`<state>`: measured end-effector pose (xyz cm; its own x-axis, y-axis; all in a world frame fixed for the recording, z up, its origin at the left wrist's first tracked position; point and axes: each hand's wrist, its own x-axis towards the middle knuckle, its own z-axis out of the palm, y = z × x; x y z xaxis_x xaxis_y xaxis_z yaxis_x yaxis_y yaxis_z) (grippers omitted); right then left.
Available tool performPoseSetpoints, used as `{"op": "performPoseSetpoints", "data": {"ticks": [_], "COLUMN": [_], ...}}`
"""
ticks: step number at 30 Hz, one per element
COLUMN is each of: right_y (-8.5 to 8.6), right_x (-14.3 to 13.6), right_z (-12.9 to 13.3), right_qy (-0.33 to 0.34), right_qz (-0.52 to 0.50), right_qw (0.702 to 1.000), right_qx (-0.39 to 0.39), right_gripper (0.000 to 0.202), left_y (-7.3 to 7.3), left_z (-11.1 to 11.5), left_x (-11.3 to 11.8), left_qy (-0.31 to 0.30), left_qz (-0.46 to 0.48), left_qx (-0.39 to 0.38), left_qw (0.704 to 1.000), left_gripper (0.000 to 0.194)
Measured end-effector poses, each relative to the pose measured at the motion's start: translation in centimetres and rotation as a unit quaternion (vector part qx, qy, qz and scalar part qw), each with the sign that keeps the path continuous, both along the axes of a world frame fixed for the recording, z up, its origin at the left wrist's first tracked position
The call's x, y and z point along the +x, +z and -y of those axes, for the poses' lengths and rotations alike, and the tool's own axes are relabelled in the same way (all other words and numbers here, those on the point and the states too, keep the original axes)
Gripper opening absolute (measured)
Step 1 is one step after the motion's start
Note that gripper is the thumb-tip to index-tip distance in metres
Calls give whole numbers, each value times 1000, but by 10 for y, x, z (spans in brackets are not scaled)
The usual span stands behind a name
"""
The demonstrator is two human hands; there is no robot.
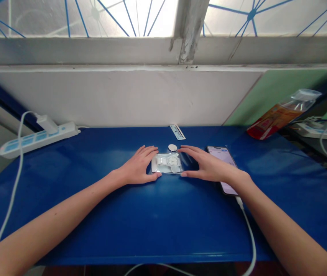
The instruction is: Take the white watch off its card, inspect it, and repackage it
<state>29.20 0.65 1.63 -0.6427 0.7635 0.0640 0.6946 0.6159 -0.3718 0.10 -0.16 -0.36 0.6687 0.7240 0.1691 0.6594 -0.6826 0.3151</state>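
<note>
A clear plastic packet (166,163) with white round and strap-like pieces inside lies flat on the blue table (151,222). My left hand (139,165) rests at the packet's left edge, thumb and fingers apart. On the packet's right side is my right hand (202,164), its fingers also spread, with the fingertips close to the edge. Neither hand is closed round anything. Just behind the packet lies a small white disc (172,147), near my right fingertips. A white card (177,132) with dark print sits farther back, by the wall.
Partly under my right forearm lies a phone (222,155) with a white cable (251,234). A power strip (39,140) with a plugged-in charger is at the left. At the back right, a bottle (281,117) with an orange label leans over; another power strip (318,131) is beyond.
</note>
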Motion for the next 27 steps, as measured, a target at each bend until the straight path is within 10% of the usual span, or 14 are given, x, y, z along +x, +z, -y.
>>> {"op": "performPoseSetpoints", "data": {"ticks": [27], "right_y": [1], "right_x": [-1], "right_z": [0], "right_qy": [-1], "right_qz": [11], "right_qw": [1000], "right_qx": [-10], "right_gripper": [81], "left_y": [0], "left_z": [1], "left_x": [2], "left_qy": [8], "left_qz": [-2], "left_qx": [7], "left_qw": [1000], "left_gripper": [75]}}
